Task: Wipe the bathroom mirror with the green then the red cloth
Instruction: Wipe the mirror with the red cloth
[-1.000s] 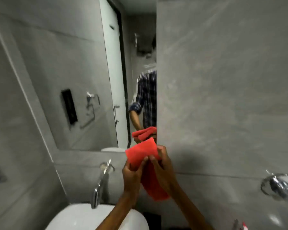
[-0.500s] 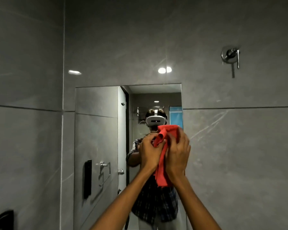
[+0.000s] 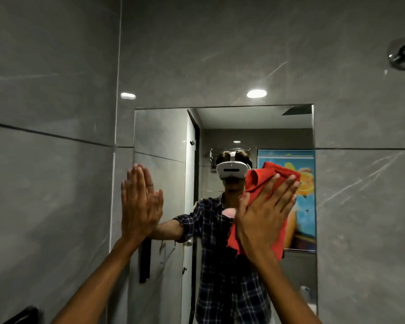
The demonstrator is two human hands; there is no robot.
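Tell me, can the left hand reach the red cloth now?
Probably yes. The left hand lies flat at the mirror's left edge, empty; nothing stands between it and the red cloth under the right hand.

Two hands up – left hand [image 3: 139, 204], right hand [image 3: 264, 215]. One red cloth [image 3: 263, 181]. One mirror [image 3: 161, 136]. One chrome wall fitting [image 3: 403, 54] – top right. Two light glares on grey tile.
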